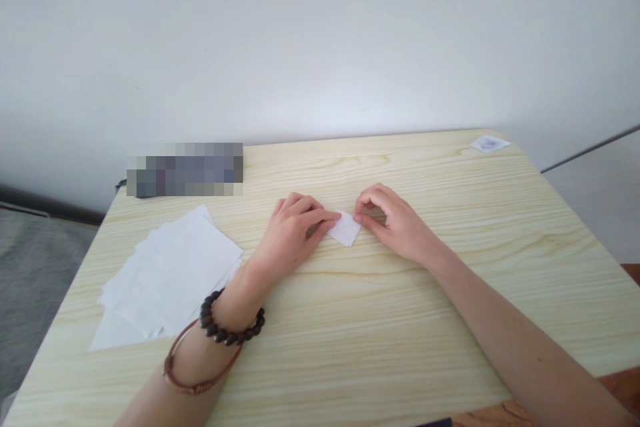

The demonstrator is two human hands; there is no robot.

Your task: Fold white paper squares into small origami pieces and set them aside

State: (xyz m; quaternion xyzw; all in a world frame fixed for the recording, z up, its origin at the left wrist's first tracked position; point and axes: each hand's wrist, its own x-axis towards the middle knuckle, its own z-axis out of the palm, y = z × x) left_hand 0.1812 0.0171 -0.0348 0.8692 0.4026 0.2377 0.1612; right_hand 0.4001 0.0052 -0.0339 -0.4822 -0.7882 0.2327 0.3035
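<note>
A small folded piece of white paper (346, 229) lies at the middle of the table, one corner pointing towards me. My left hand (295, 227) grips its left corner between thumb and forefinger, the other fingers curled behind. At the right corner, my right hand (390, 220) pinches the paper with thumb and fingertips. Crease lines show faintly on the paper's face. On my left wrist are a dark bead bracelet (216, 328) and a brown cord (195, 388).
A fanned stack of white paper sheets (175, 267) lies on the wood-grain table (350, 347) at left. Behind it is a blurred-out dark object (190, 172). A small folded white paper with a grey mark (489, 143) sits at the far right corner. A white wall (320, 40) rises behind.
</note>
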